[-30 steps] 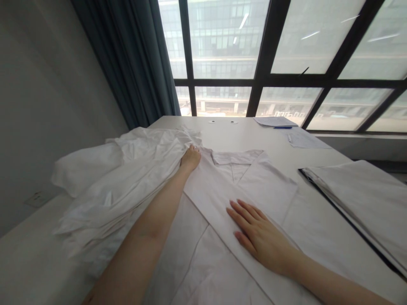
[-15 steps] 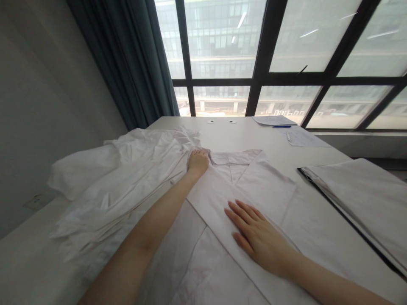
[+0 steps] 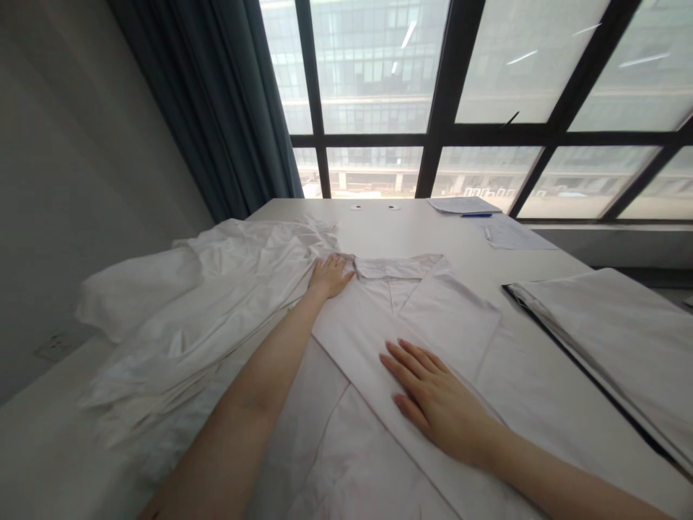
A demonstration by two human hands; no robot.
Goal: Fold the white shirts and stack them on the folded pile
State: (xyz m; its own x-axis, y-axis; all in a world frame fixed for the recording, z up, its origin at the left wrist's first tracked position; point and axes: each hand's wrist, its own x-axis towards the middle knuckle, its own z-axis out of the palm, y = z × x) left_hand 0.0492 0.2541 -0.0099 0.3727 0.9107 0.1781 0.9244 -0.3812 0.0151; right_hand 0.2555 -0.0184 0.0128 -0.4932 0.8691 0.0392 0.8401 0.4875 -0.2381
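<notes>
A white long-sleeved coat or shirt (image 3: 346,375) lies spread on a white table, its collar (image 3: 398,267) pointing away from me. My left hand (image 3: 330,278) rests flat with spread fingers at the left end of the collar, touching the cloth and gripping nothing. My right hand (image 3: 436,401) lies palm down on the garment's front panel, fingers apart, below the collar. To the left of my left forearm, a crumpled mass of white fabric (image 3: 206,310) bunches up, apparently part of the same garment.
A folded white cloth on a black-edged board (image 3: 600,347) lies at the right. Papers (image 3: 514,235) and a blue pen (image 3: 477,214) sit at the far table edge. A grey wall with a socket (image 3: 57,347) stands left; a window lies ahead.
My left hand has opened from a bunched grip on the cloth to a flat, spread position, moving slightly left. My right hand stays in place on the panel.
</notes>
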